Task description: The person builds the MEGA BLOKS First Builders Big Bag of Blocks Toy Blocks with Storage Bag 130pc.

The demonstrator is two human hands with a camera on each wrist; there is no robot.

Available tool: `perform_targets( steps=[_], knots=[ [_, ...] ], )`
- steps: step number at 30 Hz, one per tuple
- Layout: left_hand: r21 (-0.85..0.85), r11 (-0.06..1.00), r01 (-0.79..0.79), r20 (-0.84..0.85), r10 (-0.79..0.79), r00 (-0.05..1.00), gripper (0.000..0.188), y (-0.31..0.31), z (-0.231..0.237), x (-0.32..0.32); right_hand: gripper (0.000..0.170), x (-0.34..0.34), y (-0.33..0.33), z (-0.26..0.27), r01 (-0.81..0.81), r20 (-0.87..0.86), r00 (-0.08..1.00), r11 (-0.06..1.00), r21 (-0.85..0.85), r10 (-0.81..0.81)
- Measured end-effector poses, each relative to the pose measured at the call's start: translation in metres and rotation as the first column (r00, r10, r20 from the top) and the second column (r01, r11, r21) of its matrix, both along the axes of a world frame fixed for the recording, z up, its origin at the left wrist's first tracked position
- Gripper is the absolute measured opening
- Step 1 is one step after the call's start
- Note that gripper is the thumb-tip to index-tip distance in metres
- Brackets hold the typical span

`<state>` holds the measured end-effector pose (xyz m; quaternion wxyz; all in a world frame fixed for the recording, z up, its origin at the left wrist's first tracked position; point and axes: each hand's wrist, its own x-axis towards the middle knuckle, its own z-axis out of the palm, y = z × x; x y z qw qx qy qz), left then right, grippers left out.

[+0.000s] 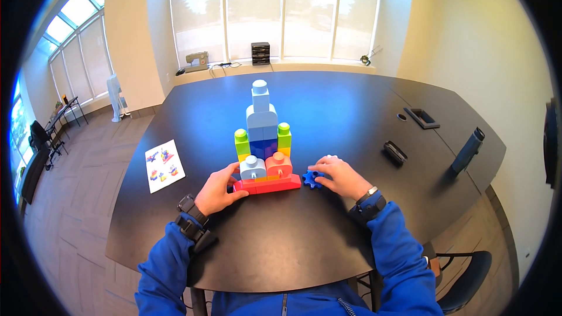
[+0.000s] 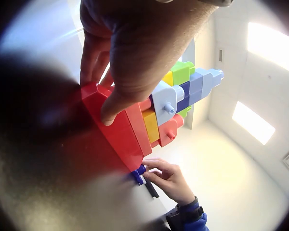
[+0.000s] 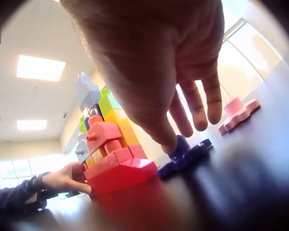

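Observation:
A tower of toy building blocks (image 1: 262, 131) stands on a long red base block (image 1: 269, 185), with yellow, lime, dark blue and light blue blocks above. Light blue and coral-red blocks with side pegs sit at its front. My left hand (image 1: 218, 190) grips the left end of the red base, thumb on the front face and fingers behind. Right of the base, a blue toy gear (image 3: 183, 156) lies on the table. My right hand (image 1: 342, 177) pinches its hub between thumb and fingers. Beyond that hand is a pink toy gear (image 3: 238, 114), mostly hidden in the head view.
A printed sheet with pictures of block builds (image 1: 165, 165) lies on the dark table (image 1: 281, 240) at left. To the right are a black case (image 1: 395, 153), a dark bottle (image 1: 468, 151) and a recessed table box (image 1: 421, 118). A chair (image 1: 468, 281) stands at lower right.

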<state>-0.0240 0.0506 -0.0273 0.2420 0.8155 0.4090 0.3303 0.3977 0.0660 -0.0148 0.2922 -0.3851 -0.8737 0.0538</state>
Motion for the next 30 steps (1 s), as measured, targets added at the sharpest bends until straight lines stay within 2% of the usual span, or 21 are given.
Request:
perform_targets(
  steps=[2,3,7,9,14,16,18,20,21,23,30],
  knots=[
    [-0.003,1.0,0.003,0.017,-0.003,1.0,0.085,0.0,-0.001,0.0,0.029,-0.002,-0.001,0.002,0.006,0.157,0.988,0.999,-0.046,0.002],
    [-0.003,1.0,0.002,0.017,-0.002,1.0,0.085,0.0,-0.001,0.001,0.024,-0.002,0.001,-0.001,-0.002,0.099,0.995,1.0,-0.028,0.005],
    [0.016,1.0,0.001,0.021,-0.002,1.0,0.085,0.0,-0.003,0.001,0.023,-0.009,-0.012,0.018,0.028,0.074,0.997,0.996,-0.081,-0.022],
    [0.022,1.0,0.002,0.023,-0.002,1.0,0.085,0.0,-0.002,0.001,0.026,-0.02,-0.024,0.03,-0.027,-0.106,0.994,0.977,-0.211,0.005],
    [-0.053,0.999,0.006,0.022,-0.005,1.0,0.09,-0.008,0.01,0.005,0.027,-0.059,-0.057,0.046,-0.1,-0.24,0.97,0.964,-0.245,0.04],
    [-0.038,0.999,0.008,0.013,-0.007,1.0,0.089,-0.009,0.009,0.007,0.027,-0.076,-0.069,0.048,-0.182,-0.353,0.929,0.969,-0.166,0.114],
    [-0.023,1.0,0.011,0.004,-0.011,1.0,0.089,-0.01,0.009,0.007,0.025,-0.092,-0.075,0.041,-0.193,-0.376,0.915,0.977,-0.091,0.146],
    [0.006,1.0,0.021,-0.001,-0.021,1.0,0.084,-0.01,0.008,0.009,0.029,-0.103,-0.078,0.034,-0.191,-0.33,0.926,0.982,0.016,0.185],
    [0.006,1.0,0.022,-0.001,-0.022,1.0,0.084,-0.011,0.009,0.01,0.029,-0.109,-0.079,0.031,-0.189,-0.329,0.926,0.982,0.016,0.184],
    [-0.04,0.999,0.012,-0.012,-0.013,1.0,0.081,-0.016,0.015,0.012,0.025,-0.117,-0.082,0.028,-0.119,-0.275,0.95,0.985,0.124,0.15],
    [-0.095,0.995,0.026,0.002,-0.026,1.0,0.082,-0.017,0.017,0.012,0.028,-0.126,-0.077,0.02,-0.051,-0.228,0.969,0.978,0.202,0.097]
  ],
)
